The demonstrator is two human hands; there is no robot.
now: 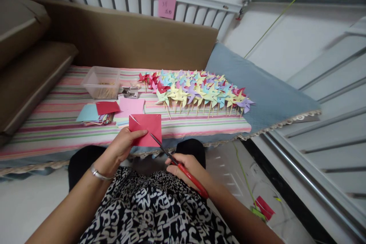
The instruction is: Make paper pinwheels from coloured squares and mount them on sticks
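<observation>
The left hand (125, 144) pinches a red paper square (153, 124), the right hand (189, 162) grips scissors (184, 170); blade contact is hard to judge, so snip slowly.

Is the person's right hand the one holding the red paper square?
No, the left hand pinches the red paper square, while the right hand holds the red-handled scissors.

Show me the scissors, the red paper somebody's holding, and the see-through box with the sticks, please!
Scissors (185, 172): head view, on the red handle.
Held red paper (153, 123): head view, on its upper right part.
See-through box (106, 74): head view, on its back wall.
</observation>
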